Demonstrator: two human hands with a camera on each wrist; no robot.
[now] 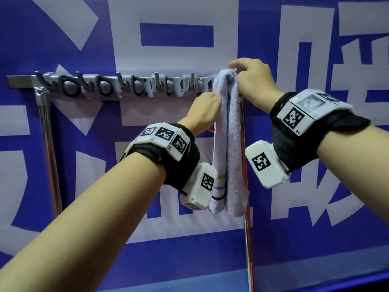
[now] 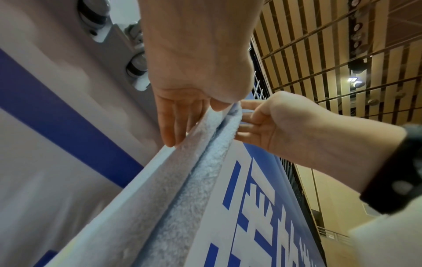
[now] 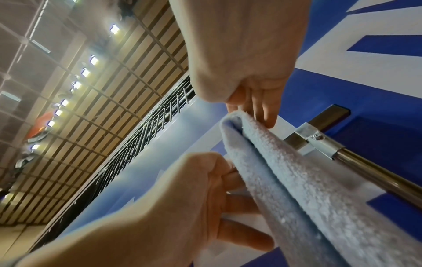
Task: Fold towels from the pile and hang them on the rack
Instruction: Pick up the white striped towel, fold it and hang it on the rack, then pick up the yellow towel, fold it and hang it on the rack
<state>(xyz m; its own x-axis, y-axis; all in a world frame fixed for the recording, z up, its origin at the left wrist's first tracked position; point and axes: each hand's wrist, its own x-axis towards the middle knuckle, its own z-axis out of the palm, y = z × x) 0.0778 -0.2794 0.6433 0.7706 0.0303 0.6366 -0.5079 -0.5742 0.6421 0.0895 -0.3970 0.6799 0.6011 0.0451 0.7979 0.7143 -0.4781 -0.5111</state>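
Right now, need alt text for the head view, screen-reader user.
Two bare hands hang a folded pale towel at the right end of a grey wall rack: the right hand holds its top at the rail, and the left hand pinches its left edge just below. Both wrists wear black bands with white marker blocks, against a blue and white banner.

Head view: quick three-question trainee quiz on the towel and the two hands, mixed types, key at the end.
1. True or false: the folded pale-blue terry towel lies flat on a table.
2. Which hand is at the towel's top fold? A) left hand B) right hand
3. Fill in: the towel hangs at the ____ end of the grey metal hook rack.

Key: 1 false, it hangs from the rack. 2 B. 3 right.
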